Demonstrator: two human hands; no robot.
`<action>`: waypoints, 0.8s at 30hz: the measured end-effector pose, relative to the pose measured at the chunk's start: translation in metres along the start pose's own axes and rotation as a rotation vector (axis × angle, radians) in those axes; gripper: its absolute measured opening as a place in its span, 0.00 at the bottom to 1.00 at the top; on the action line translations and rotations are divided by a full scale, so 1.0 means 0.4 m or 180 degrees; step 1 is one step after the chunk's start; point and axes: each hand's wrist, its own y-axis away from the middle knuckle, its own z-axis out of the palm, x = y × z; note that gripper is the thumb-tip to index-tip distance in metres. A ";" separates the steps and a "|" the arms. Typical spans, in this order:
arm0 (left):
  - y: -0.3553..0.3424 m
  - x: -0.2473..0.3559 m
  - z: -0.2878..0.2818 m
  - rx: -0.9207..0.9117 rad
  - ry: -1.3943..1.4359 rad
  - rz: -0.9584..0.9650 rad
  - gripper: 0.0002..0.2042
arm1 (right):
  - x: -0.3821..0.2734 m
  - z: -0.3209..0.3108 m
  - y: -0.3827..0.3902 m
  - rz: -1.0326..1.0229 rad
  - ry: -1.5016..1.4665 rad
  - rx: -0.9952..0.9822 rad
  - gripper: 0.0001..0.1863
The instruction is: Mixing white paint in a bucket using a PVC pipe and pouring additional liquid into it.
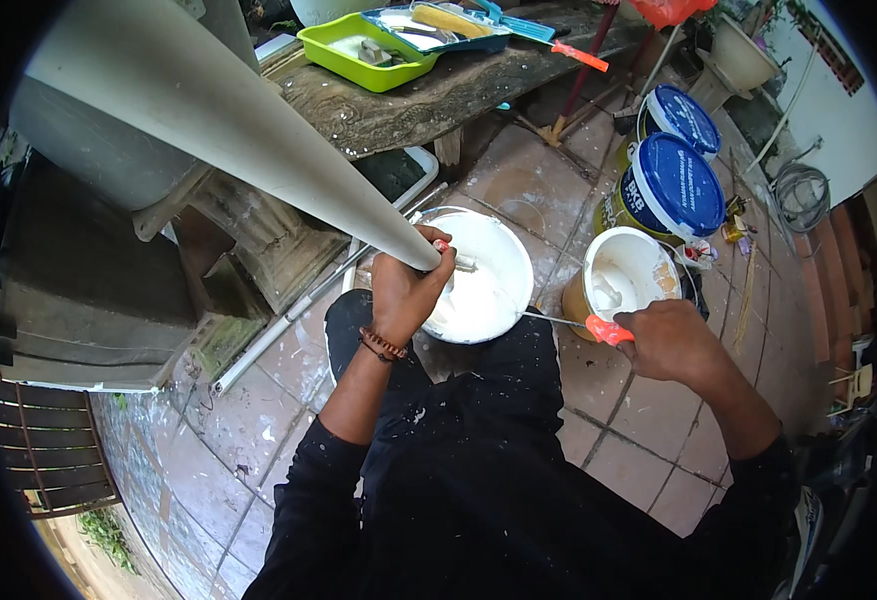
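Observation:
My left hand [409,285] is closed around the lower end of a long pale pipe [299,165] that slants up to the upper left. A small red-orange piece shows at its fingertips, and a short metal piece beside them lies over the white paint bucket [499,235]. My right hand [671,340] grips the orange handle [609,329] of a tool with a thin metal rod. The rod runs left to the bucket's rim; I cannot make out its far end. White paint fills the bucket, which stands between my knees.
A second paint pail [649,262] stands right of the bucket, with blue-lidded paint tubs [681,185] behind it. On a wooden bench [359,115] sit a lime-green tray [384,78] and a blue tray with a yellow roller. A thin white pipe [279,335] lies at the left on paint-spotted tiles.

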 end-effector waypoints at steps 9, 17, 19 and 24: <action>-0.004 -0.013 -0.002 0.0016 -0.0042 -0.0076 0.08 | -0.096 0.255 0.043 0.0560 -0.0978 0.0358 0.15; 0.004 -0.011 0.001 -0.0008 -0.0022 -0.0234 0.08 | -0.173 0.354 0.000 0.0587 -0.1177 0.0604 0.19; 0.010 -0.009 0.010 0.0017 -0.0026 -0.0199 0.08 | -0.173 0.374 -0.003 0.0559 -0.1218 0.0706 0.19; 0.014 -0.010 0.007 0.0036 0.0020 -0.0200 0.08 | -0.142 0.333 -0.003 0.0428 -0.1101 0.0797 0.21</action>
